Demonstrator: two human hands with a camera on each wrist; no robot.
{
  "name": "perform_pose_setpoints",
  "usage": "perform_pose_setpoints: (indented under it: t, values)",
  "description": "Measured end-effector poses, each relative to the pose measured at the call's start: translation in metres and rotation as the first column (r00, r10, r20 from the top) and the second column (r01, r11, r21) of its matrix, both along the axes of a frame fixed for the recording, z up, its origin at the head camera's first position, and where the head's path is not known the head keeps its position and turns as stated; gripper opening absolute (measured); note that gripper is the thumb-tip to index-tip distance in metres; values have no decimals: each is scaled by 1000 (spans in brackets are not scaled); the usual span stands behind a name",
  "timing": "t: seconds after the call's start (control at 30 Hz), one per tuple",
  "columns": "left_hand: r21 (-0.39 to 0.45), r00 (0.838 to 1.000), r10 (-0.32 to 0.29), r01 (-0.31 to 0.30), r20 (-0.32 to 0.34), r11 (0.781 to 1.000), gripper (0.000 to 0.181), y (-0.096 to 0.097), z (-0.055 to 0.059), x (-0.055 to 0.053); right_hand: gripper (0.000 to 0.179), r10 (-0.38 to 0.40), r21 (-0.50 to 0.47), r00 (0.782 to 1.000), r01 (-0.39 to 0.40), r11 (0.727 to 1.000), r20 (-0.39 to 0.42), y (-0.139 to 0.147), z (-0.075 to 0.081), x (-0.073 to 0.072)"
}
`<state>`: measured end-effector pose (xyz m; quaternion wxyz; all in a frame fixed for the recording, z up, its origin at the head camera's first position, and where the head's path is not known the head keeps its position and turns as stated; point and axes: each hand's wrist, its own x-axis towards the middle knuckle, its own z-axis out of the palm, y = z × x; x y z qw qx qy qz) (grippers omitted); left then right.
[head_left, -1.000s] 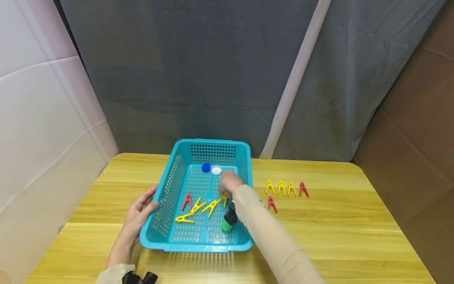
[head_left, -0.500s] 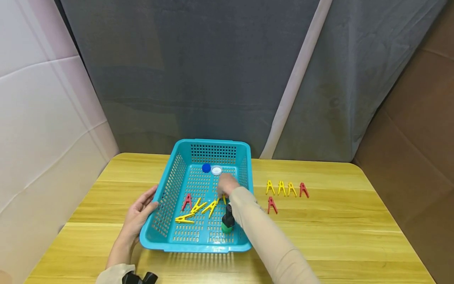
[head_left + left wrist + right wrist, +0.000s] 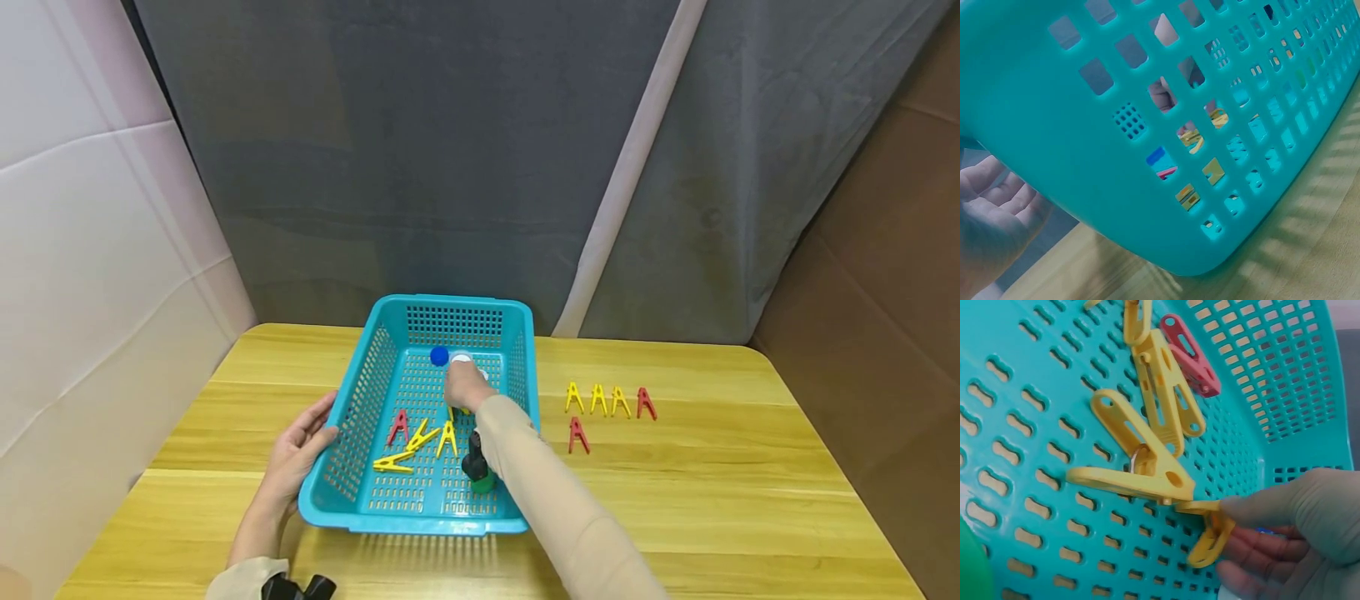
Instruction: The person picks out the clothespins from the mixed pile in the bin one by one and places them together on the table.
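Note:
A turquoise slotted basket stands on the wooden table. My left hand grips its left rim, thumb on top; the left wrist view shows its fingers behind the basket's edge. Inside, my right hand pinches a yellow clothespin between thumb and fingers, mostly covered in the head view. That clothespin touches or nearly touches another yellow clothespin. More yellow clothespins and a red clothespin lie to the left on the basket floor.
A blue disc and a white disc lie at the basket's far end. Near the front right is a green object, partly behind the wrist camera. Right of the basket, yellow clothespins and red clothespins lie on the table.
My right hand has moved left inside the basket, baring a small white thing to its right. One yellow clothespin beside it has turned more upright. The left hand keeps its hold.

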<state>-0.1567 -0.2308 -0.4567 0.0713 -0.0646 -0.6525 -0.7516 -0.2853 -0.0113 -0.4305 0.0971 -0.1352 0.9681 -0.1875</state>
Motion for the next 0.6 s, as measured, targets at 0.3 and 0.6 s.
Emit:
perform_pose_setpoints:
  t: [0.3,0.6]
  values:
    - [-14,1000,3,-3,19,1000,53,0,1,-1,28,-8,-2,1000,8,1000,-5,-1,-2,-2]
    - [-2,1000,2,-2,13,1000,51,0,0,0,42,-112,-8,988,113,994,109,5,4,8]
